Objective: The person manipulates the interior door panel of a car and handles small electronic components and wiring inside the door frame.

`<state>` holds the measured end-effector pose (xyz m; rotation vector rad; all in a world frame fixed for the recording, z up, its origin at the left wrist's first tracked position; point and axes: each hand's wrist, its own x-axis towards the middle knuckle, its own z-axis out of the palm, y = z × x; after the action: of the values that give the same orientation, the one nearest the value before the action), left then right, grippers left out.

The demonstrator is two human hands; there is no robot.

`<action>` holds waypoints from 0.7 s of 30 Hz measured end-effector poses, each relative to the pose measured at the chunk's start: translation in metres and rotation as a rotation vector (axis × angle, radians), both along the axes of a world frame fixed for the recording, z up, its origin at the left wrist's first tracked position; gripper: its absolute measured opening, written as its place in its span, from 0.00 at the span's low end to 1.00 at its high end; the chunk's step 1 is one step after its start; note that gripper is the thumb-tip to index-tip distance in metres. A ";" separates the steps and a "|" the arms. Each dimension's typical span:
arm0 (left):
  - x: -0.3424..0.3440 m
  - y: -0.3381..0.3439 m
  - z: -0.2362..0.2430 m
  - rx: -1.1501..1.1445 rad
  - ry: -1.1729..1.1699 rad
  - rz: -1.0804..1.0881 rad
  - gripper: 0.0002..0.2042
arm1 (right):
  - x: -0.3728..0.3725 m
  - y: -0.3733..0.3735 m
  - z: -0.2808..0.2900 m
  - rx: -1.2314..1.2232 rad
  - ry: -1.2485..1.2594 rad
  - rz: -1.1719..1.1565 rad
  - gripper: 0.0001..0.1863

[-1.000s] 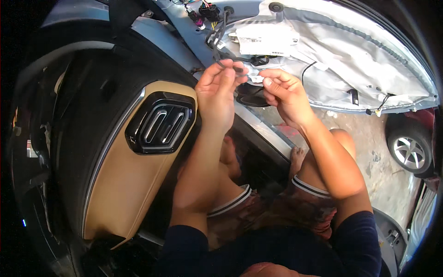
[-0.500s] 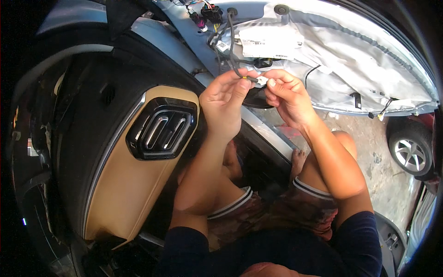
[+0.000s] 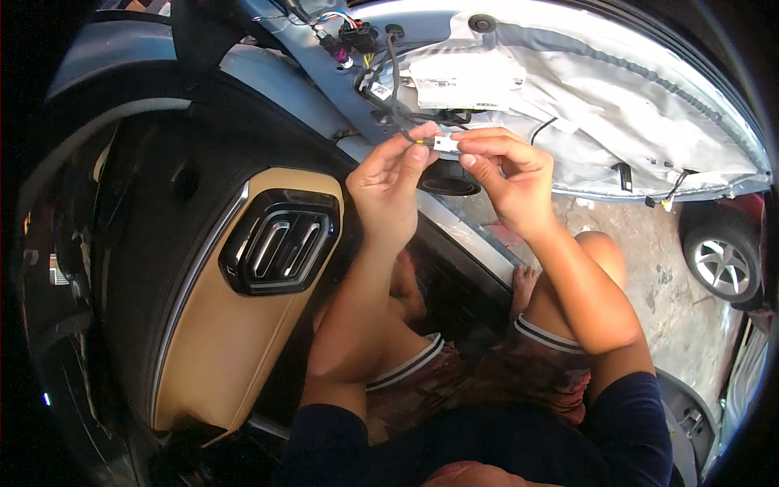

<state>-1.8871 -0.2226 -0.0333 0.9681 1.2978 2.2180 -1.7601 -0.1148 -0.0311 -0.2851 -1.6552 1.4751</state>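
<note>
Between my hands is a small white connector [image 3: 445,144] at the end of a dark wiring harness [image 3: 396,93] that hangs from the car door. My left hand [image 3: 388,180] pinches the wire side of it, where a bit of yellow shows. The fingers of my right hand [image 3: 515,174] close on the connector's other end and partly cover it. Just behind them is the open car door [image 3: 600,154], its inner face covered with white sheeting. A white box-shaped module [image 3: 462,77] is fixed on that sheeting.
At my left the dashboard has a tan panel [image 3: 219,357] with a black air vent [image 3: 280,242]. Below the connector sits a round dark speaker [image 3: 449,180]. Loose plugs [image 3: 337,49] hang at the door hinge. A wheel [image 3: 720,264] stands at the far right.
Both hands have shifted slightly left with the connector. It has turned so that more of its white body shows, and my right fingers have moved along it.
</note>
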 end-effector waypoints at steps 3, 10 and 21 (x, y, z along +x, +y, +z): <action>-0.002 0.001 -0.002 0.037 -0.074 -0.089 0.10 | 0.001 0.000 0.001 -0.013 0.006 -0.009 0.08; -0.009 -0.002 -0.006 0.018 -0.090 -0.158 0.10 | 0.001 0.000 0.002 -0.091 -0.009 0.013 0.08; -0.006 -0.001 -0.013 0.086 -0.257 -0.212 0.08 | -0.002 -0.007 0.000 -0.160 -0.009 0.010 0.08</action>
<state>-1.8935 -0.2231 -0.0460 0.7789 0.9485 2.1626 -1.7617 -0.1215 -0.0309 -0.3721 -1.5501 1.6183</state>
